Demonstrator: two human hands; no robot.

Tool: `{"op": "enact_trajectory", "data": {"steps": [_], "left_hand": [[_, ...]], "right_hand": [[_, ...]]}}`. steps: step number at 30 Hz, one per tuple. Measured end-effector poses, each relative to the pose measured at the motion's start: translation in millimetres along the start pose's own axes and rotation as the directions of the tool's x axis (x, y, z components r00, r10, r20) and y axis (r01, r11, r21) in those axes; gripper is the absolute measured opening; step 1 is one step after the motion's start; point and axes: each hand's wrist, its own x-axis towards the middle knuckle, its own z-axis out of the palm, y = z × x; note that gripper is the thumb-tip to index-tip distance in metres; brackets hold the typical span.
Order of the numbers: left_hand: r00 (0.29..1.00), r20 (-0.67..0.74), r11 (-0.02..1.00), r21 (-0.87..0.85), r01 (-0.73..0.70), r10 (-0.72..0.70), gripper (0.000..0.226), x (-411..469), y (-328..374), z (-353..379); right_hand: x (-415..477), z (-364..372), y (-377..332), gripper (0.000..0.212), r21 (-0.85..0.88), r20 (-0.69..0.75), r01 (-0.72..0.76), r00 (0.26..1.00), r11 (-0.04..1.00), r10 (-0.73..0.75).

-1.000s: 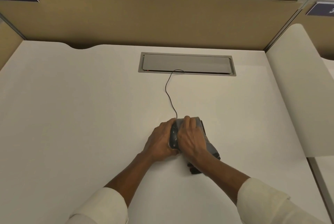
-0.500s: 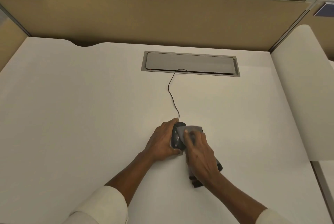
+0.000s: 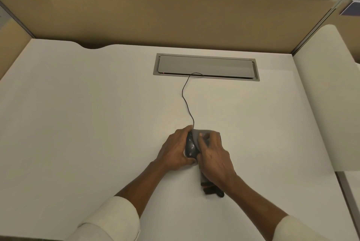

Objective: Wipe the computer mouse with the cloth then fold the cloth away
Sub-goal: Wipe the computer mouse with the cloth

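Observation:
A dark wired computer mouse lies on the white desk a little right of centre. My left hand grips its left side and holds it down. My right hand presses a grey cloth over the top and right side of the mouse. The cloth's dark trailing end sticks out from under my right wrist onto the desk. Most of the mouse's right half is hidden by cloth and fingers.
The mouse's thin black cable runs back to a grey cable hatch set in the desk. Beige partition panels wall in the back and sides. A white curved side panel stands at the right.
My right hand slid back towards me along the mouse with the cloth, then forward again over its front. The left hand has kept its grip on the mouse.

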Motion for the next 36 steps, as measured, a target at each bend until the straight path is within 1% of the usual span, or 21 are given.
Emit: {"op": "enact_trajectory", "data": {"steps": [2,5,7,11,15,17,21,23,25,28,30,32,34,36], "left_hand": [[1.0,0.003,1.0,0.008,0.004,-0.004,0.122,0,-2,2],[1.0,-0.003,1.0,-0.008,0.008,-0.008,0.121,-1,-4,3],[1.0,0.001,1.0,-0.022,0.01,-0.01,0.123,-1,-5,5],[1.0,0.0,1.0,-0.023,0.02,-0.02,0.122,-1,-4,5],[1.0,0.012,1.0,-0.017,0.003,-0.003,0.123,-1,-2,2],[1.0,0.005,1.0,-0.012,-0.005,0.005,0.123,0,-3,1],[1.0,-0.015,1.0,-0.011,-0.009,0.009,0.114,0,-2,1],[1.0,-0.023,1.0,-0.005,-0.008,0.008,0.113,0,-1,1],[1.0,-0.012,1.0,-0.003,-0.001,0.001,0.116,0,-1,2],[1.0,-0.001,1.0,0.003,0.008,-0.008,0.123,0,-3,3],[1.0,0.004,1.0,0.001,0.01,-0.01,0.123,0,-3,4],[1.0,0.002,1.0,0.004,0.011,-0.011,0.122,0,-5,4],[1.0,-0.003,1.0,-0.003,0.008,-0.008,0.121,0,-6,5],[1.0,-0.006,1.0,-0.014,0.008,-0.008,0.121,-1,-7,5]], "right_hand": [[-25,3,-5,0.064,-0.014,0.001,0.026,1.0,1.0,-0.026],[-53,16,-10,0.071,-0.122,-0.002,0.053,0.999,0.991,-0.054],[-60,25,-10,0.073,-0.147,0.017,0.057,0.998,0.988,-0.055],[-53,25,-14,0.07,-0.103,0.02,0.003,1.0,0.995,-0.001],[-22,6,-15,0.066,-0.077,-0.03,-0.037,0.999,0.996,0.035],[0,-3,-11,0.06,-0.084,-0.028,-0.047,0.999,0.995,0.044],[35,-17,-4,0.034,-0.11,0.001,-0.027,1.0,0.994,0.028],[40,-21,-5,0.031,-0.119,0.0,-0.015,1.0,0.993,0.016],[36,-20,-6,0.036,-0.117,-0.012,-0.009,1.0,0.993,0.007],[9,-11,-6,0.057,-0.091,-0.014,0.018,1.0,0.996,-0.019],[-14,-4,-6,0.066,-0.078,-0.018,0.027,0.999,0.997,-0.028],[-38,9,-4,0.072,-0.114,-0.031,0.058,0.998,0.992,-0.062],[-60,22,-2,0.076,-0.144,0.007,0.088,0.996,0.986,-0.088],[-69,32,-1,0.077,-0.127,0.025,0.065,0.998,0.99,-0.062]]}}
